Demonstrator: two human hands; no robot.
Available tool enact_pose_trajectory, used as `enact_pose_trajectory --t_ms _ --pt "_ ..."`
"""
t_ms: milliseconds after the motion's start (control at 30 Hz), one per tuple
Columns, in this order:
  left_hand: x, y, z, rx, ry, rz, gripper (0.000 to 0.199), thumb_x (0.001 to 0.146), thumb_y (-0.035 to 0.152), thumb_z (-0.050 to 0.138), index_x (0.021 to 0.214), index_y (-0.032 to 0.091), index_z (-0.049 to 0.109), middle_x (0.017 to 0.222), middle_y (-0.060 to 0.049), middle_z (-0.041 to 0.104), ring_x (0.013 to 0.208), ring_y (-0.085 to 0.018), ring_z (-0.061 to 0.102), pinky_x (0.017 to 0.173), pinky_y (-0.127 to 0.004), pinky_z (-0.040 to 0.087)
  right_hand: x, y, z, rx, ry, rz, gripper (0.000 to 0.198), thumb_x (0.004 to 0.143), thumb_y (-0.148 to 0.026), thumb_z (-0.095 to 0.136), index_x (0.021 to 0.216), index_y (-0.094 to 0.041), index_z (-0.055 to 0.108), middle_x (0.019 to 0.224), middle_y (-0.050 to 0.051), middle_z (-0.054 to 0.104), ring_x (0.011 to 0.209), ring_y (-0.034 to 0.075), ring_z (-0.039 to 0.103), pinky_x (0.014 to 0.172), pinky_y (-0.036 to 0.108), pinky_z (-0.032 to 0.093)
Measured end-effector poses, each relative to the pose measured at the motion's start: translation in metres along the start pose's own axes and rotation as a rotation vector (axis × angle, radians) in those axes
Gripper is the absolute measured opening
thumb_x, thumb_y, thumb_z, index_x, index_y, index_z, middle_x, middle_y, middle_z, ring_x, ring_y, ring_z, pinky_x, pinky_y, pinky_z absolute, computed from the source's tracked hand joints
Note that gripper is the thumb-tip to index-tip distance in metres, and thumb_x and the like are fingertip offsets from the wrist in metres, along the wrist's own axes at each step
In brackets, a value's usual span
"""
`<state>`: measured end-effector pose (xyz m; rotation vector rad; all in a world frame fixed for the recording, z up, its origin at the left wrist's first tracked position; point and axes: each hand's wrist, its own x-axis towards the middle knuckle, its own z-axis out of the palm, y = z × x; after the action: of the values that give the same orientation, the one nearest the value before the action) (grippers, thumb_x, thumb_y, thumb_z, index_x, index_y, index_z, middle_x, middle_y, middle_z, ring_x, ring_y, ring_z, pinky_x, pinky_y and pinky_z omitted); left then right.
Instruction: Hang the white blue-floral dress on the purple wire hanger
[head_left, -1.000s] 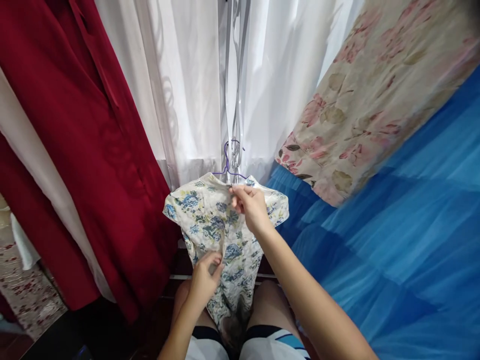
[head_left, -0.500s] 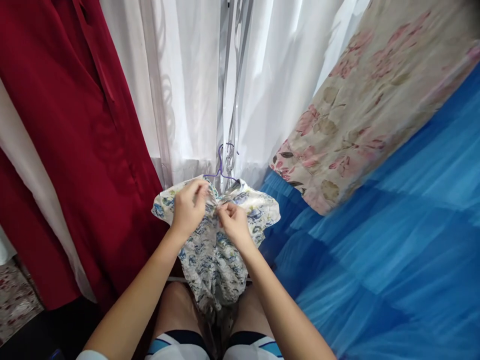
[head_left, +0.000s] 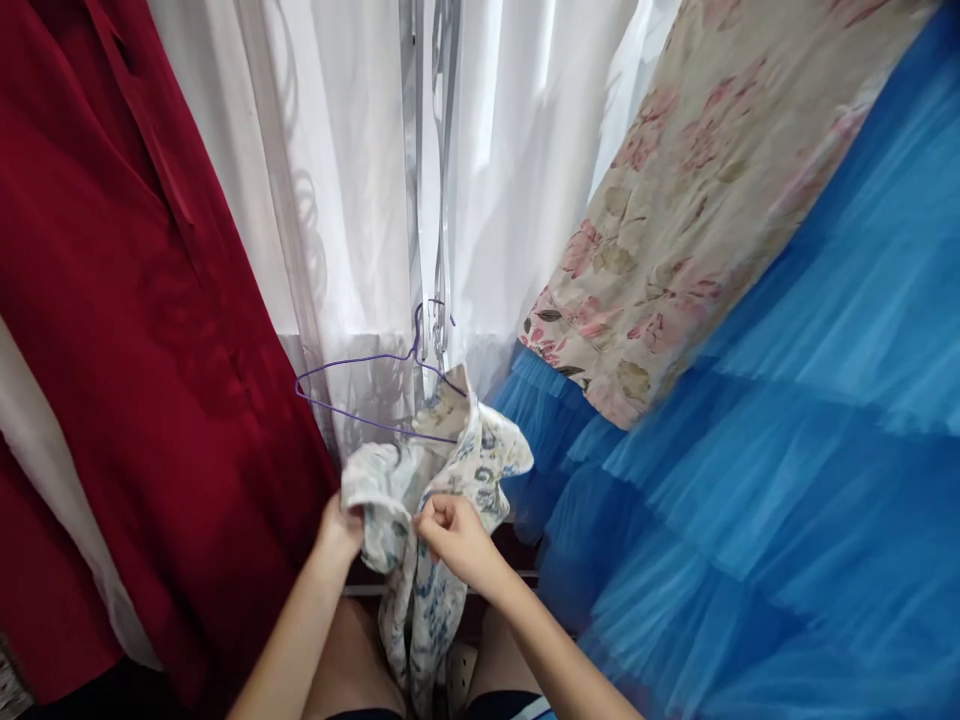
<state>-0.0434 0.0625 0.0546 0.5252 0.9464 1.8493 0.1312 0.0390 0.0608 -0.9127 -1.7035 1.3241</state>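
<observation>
A white garment with a blue and green floral print (head_left: 484, 465) hangs half off a purple wire hanger (head_left: 352, 357). Its right shoulder still sits on the wire, while the hanger's left arm is bare. My left hand (head_left: 343, 525) is closed on the garment's left shoulder part, its fingers partly hidden behind the cloth. With fingers pinched, my right hand (head_left: 448, 530) holds the edge of the front opening near the middle. Below my hands the lower part of the garment droops between my legs.
A dark red garment (head_left: 172, 330) hangs at the left. White curtains (head_left: 360, 200) and a metal pole (head_left: 426, 200) stand behind the hanger. To the right hang a beige floral cloth (head_left: 660, 220) and a tiered blue tulle skirt (head_left: 750, 480).
The garment's left shoulder has come off the hanger and moved down with my left hand. My right hand has shifted lower, and the front opening is now spread apart.
</observation>
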Motion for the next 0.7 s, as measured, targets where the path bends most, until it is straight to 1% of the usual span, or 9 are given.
enact_pose_trajectory --t_ms 67,133,200,300,400,467,533,633,700 --pt "-0.028 -0.017 0.009 0.063 -0.141 -0.079 0.021 0.073 0.03 0.075 0.073 0.013 0.063 0.059 -0.001 0.058 0.056 -0.017 0.059 0.06 -0.03 0.051 -0.002 0.007 -0.011 -0.058 -0.058 -0.01 0.034 0.086 -0.039 0.06 0.06 -0.019 0.05 0.049 -0.004 0.052 0.044 0.01 0.044 0.046 0.022 0.03" --pt "-0.054 -0.016 0.021 0.19 -0.334 -0.031 0.024 0.079 0.037 0.072 0.083 0.013 0.068 0.069 -0.003 0.063 0.067 -0.019 0.062 0.067 -0.03 0.05 -0.004 0.007 -0.022 -0.065 -0.025 -0.05 0.04 0.092 -0.047 0.054 0.063 -0.018 0.055 0.058 -0.001 0.057 0.055 0.013 0.049 0.053 0.024 0.035" --pt "-0.077 -0.003 0.034 0.456 -0.582 0.166 0.022 0.09 0.037 0.06 0.087 0.017 0.069 0.077 -0.004 0.063 0.076 -0.019 0.06 0.074 -0.029 0.048 -0.007 0.002 -0.031 0.053 0.013 -0.037 0.049 0.095 -0.055 0.045 0.063 -0.019 0.056 0.063 0.0 0.058 0.062 0.015 0.05 0.062 0.027 0.039" --pt "-0.098 0.016 0.045 0.842 -0.905 0.47 0.026 0.097 0.028 0.048 0.087 0.021 0.07 0.084 -0.006 0.065 0.087 -0.021 0.058 0.085 -0.032 0.044 -0.016 -0.006 -0.036 0.392 -0.086 0.136 0.053 0.093 -0.059 0.048 0.058 -0.019 0.054 0.061 -0.001 0.055 0.062 0.015 0.05 0.066 0.028 0.041" --pt "-0.099 0.02 0.041 0.858 -0.861 0.586 0.02 0.095 0.026 0.053 0.108 0.025 0.067 0.096 -0.007 0.066 0.099 -0.023 0.058 0.096 -0.036 0.041 -0.029 -0.011 -0.035 0.665 -0.057 0.258 0.032 0.082 -0.044 0.071 0.067 -0.016 0.064 0.063 -0.001 0.059 0.062 0.014 0.053 0.064 0.025 0.043" --pt "-0.095 0.017 0.034 0.743 -0.721 0.547 0.037 0.093 0.027 0.056 0.13 0.027 0.055 0.11 -0.008 0.063 0.11 -0.023 0.056 0.103 -0.037 0.038 -0.039 -0.016 -0.034 0.725 -0.047 0.289 0.021 0.074 -0.033 0.078 0.075 -0.014 0.07 0.067 0.001 0.064 0.063 0.013 0.057 0.064 0.023 0.043" --pt "-0.091 0.015 0.028 0.653 -0.79 0.368 0.045 0.094 0.033 0.055 0.138 0.026 0.048 0.119 -0.01 0.062 0.116 -0.024 0.056 0.104 -0.037 0.039 -0.049 -0.024 -0.036 0.72 -0.112 0.334 0.021 0.073 -0.031 0.08 0.078 -0.012 0.072 0.069 0.003 0.067 0.063 0.012 0.06 0.064 0.022 0.045" --pt "-0.092 0.012 0.021 0.629 -1.095 0.049 0.037 0.093 0.045 0.054 0.118 0.02 0.067 0.102 -0.01 0.068 0.094 -0.025 0.064 0.083 -0.033 0.05 -0.06 -0.041 -0.052 0.613 -0.295 0.447 0.025 0.071 -0.034 0.082 0.074 -0.011 0.073 0.067 0.003 0.068 0.056 0.01 0.059 0.059 0.021 0.045" --pt "-0.089 0.009 0.013 0.71 -1.154 0.042 0.034 0.087 0.048 0.063 0.09 0.016 0.074 0.082 -0.006 0.067 0.076 -0.022 0.063 0.069 -0.029 0.049 -0.063 -0.056 -0.073 0.439 -0.487 0.495 0.024 0.069 -0.032 0.083 0.074 -0.01 0.074 0.067 0.003 0.068 0.054 0.01 0.057 0.057 0.021 0.045"
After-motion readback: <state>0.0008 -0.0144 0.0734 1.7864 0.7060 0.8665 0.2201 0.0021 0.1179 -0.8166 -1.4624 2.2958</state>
